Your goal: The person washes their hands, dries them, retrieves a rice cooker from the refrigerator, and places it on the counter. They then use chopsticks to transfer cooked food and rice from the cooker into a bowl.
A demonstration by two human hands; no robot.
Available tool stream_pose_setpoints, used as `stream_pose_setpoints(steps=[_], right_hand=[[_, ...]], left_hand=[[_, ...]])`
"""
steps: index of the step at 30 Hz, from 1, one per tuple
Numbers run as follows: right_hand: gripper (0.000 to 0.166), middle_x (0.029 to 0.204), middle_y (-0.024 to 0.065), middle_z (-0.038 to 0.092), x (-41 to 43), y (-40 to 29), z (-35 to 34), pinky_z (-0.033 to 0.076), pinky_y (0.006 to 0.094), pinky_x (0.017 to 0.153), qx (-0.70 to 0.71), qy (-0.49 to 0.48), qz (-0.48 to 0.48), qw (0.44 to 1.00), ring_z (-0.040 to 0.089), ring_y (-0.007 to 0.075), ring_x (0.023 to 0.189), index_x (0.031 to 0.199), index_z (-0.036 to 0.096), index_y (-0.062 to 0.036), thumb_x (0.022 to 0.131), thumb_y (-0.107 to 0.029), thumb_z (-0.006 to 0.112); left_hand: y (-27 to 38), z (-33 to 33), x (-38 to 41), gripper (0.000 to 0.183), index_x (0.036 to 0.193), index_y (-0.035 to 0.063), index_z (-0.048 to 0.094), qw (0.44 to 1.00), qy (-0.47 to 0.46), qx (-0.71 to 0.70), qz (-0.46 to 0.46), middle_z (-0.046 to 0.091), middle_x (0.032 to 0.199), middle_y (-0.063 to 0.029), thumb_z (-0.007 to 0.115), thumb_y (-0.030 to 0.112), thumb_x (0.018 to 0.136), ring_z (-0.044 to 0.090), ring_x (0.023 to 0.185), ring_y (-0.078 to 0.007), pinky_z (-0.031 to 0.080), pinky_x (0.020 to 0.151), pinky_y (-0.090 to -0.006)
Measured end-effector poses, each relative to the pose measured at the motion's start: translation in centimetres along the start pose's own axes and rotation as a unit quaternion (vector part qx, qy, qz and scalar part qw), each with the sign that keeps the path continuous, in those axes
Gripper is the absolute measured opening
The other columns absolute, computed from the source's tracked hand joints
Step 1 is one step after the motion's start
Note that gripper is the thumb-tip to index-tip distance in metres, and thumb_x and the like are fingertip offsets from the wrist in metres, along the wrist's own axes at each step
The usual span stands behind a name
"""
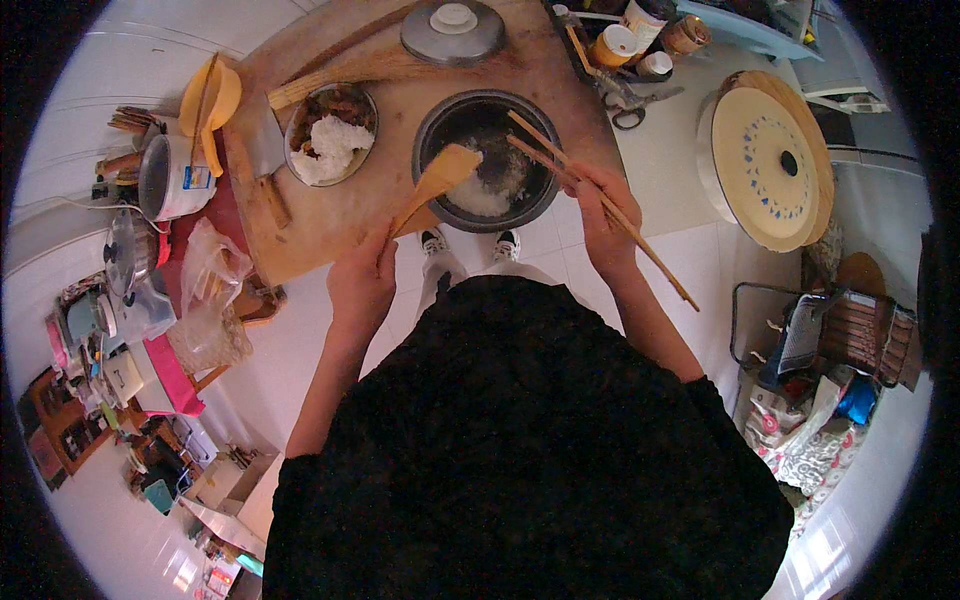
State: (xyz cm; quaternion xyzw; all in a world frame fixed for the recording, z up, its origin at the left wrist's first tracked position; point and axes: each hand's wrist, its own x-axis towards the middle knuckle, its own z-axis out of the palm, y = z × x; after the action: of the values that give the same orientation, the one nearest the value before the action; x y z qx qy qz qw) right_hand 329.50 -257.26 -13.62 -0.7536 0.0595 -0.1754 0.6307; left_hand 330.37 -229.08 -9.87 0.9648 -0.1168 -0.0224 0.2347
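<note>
A dark round pot point(425, 196) sits at the near edge of the wooden table, with white rice point(487, 191) on its bottom. My left hand point(365, 277) grips a wooden rice paddle point(435, 178), whose blade is over the left part of the pot with some white grains at its tip. In my right hand point(606, 217) is a pair of long wooden chopsticks point(660, 268); their tips are over the pot's right side. Left of the pot stands a bowl point(291, 159) with white rice beside a darker cooked food.
A grey metal lid point(452, 34) lies behind the pot, near a straw whisk broom point(330, 81). Scissors point(630, 105) and several jars point(615, 46) are at the upper right, beside a cream lidded pan point(765, 169). A white saucepan point(176, 178) stands on the left.
</note>
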Motion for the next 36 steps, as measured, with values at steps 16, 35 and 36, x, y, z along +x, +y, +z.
stream_pose_setpoints(steps=[16,35,36], right_hand=[[0.026,0.09,0.0102,0.059,1.9,-0.1,-1.4,0.051,0.0255,0.064,0.12,0.026,0.227,0.966,0.059,0.0157,0.076,0.098,0.056,0.0019,0.088,-0.021,0.047],[0.03,0.081,0.0068,0.058,2.3,0.4,-4.2,0.047,0.0292,0.069,0.4,0.06,0.346,0.847,0.056,0.0171,0.078,0.096,0.055,-0.0051,0.09,-0.032,0.043],[0.03,0.08,0.0064,0.058,2.4,-0.1,-3.7,0.047,0.0292,0.069,0.401,0.065,0.357,0.841,0.056,0.0169,0.078,0.096,0.056,-0.0058,0.09,-0.032,0.043]], left_hand=[[-1.5,1.6,1.2,0.022,0.102,0.0042,0.054,0.99,0.053,-0.128,0.011,0.053,0.076,-0.0109,0.05,0.007,0.081,0.053,0.071,-0.0222,0.043,0.061,-0.0324],[-1.9,2.5,2.3,0.019,0.087,0.0008,0.052,0.889,-0.119,-0.393,-0.205,0.04,0.056,0.003,0.038,0.013,0.088,0.037,0.052,-0.0054,0.032,0.047,-0.0214],[-1.1,2.2,2.2,0.019,0.087,0.0007,0.052,0.884,-0.112,-0.397,-0.222,0.041,0.056,0.0023,0.039,0.014,0.088,0.038,0.052,-0.0061,0.033,0.047,-0.0221]])
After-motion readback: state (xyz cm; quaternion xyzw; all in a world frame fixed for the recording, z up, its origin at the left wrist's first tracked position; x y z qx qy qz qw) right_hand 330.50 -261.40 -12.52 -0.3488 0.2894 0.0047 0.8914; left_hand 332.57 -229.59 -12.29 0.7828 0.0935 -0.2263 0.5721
